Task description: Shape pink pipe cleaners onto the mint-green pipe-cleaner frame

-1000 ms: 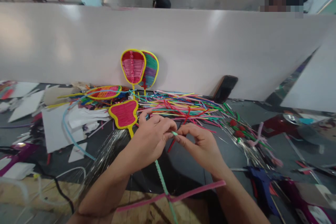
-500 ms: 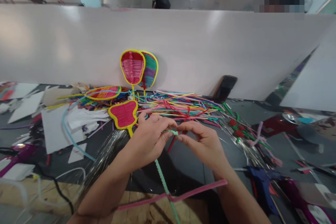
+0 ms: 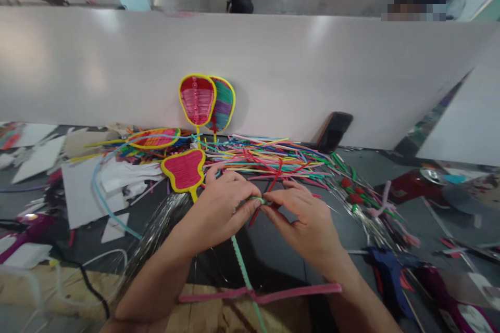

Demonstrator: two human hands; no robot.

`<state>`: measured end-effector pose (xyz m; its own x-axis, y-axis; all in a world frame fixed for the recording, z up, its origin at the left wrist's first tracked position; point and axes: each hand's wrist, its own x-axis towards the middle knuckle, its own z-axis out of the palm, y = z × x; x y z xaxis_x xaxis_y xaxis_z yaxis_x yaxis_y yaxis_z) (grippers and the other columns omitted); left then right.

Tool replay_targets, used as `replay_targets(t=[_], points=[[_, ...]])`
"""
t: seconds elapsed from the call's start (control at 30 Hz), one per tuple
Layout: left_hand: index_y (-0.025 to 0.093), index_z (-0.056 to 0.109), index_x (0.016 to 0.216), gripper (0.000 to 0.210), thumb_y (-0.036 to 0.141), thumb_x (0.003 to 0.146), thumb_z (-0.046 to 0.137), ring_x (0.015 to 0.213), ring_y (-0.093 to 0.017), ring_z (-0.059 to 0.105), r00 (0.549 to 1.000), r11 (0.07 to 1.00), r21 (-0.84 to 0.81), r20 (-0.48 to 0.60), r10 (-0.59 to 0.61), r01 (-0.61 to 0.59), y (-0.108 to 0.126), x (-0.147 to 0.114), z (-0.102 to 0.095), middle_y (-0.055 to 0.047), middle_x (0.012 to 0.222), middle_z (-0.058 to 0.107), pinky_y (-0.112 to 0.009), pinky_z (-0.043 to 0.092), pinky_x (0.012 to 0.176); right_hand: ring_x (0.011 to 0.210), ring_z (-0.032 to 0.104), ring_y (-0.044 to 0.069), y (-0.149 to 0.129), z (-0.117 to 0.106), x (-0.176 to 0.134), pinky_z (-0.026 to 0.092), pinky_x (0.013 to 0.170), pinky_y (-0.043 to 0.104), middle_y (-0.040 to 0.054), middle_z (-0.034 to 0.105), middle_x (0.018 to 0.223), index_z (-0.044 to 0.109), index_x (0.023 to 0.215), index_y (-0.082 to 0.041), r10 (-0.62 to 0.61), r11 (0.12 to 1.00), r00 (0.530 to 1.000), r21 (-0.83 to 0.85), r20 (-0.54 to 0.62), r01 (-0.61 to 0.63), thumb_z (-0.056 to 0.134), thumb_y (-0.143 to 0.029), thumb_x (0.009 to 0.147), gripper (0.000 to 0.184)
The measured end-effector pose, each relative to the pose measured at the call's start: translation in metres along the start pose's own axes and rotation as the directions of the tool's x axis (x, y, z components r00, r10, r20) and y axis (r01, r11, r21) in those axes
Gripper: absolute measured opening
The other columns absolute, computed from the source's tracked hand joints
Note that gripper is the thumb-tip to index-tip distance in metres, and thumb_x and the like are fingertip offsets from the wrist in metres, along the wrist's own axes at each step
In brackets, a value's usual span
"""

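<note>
Between my two hands is a light green pipe cleaner [image 3: 240,260], its upper end pinched in the fingertips. My left hand [image 3: 222,205] is closed on it, thumb against forefinger. From the right, my right hand [image 3: 302,213] pinches the same tip, thumb and finger pressed together. Below the hands the green stem looks twisted and hangs down towards me. A pink pipe cleaner [image 3: 297,293] crosses it low down, with one arm out to each side. Just behind the fingertips lies a red pipe cleaner [image 3: 254,216], partly hidden by my hands.
Coloured pipe cleaners [image 3: 242,153] lie in a bundle behind my hands. Fan shapes [image 3: 183,171] with yellow rims stand and lie at centre left. A phone [image 3: 335,131] leans on the white partition [image 3: 273,62]. A blue-handled tool [image 3: 390,276] and a red can [image 3: 414,184] are at right.
My right hand has turned slightly, its fingers shifting at the green tip. The pink crosspiece has swung a little, its right end now lower. My left hand stays nearly in place.
</note>
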<state>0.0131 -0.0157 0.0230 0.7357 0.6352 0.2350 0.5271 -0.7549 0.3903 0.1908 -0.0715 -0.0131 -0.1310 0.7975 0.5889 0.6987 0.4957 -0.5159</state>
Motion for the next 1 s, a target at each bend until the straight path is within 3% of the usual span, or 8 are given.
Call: replay_targets(t=[0.7,1.0], points=[[0.022,0.062,0.086,0.018,0.024,0.089,0.044,0.091,-0.015,0.055,0.999,1.0,-0.021,-0.031,0.013,-0.013,0.0041,0.0012,0.0022,0.001,0.084,0.066,-0.042,0.014,0.103,0.065,0.064,0.014,-0.0034,0.0073,-0.002,0.049,0.094,0.04,0.0009,0.071,0.074,0.062,0.085,-0.019,-0.11,0.984,0.992,-0.144,-0.057,0.101,0.051,-0.015,0.087,0.012],[0.022,0.062,0.086,0.019,0.025,0.089,0.044,0.091,-0.016,0.055,0.999,1.0,0.001,-0.03,0.009,-0.009,0.0037,0.0011,0.0034,0.001,0.083,0.066,-0.043,0.014,0.103,0.069,0.064,0.015,-0.0037,0.0098,-0.0031,0.046,0.097,0.041,0.0014,0.067,0.072,0.06,0.085,-0.019,-0.076,0.989,0.997,-0.127,-0.024,0.072,0.049,-0.013,0.086,0.013]])
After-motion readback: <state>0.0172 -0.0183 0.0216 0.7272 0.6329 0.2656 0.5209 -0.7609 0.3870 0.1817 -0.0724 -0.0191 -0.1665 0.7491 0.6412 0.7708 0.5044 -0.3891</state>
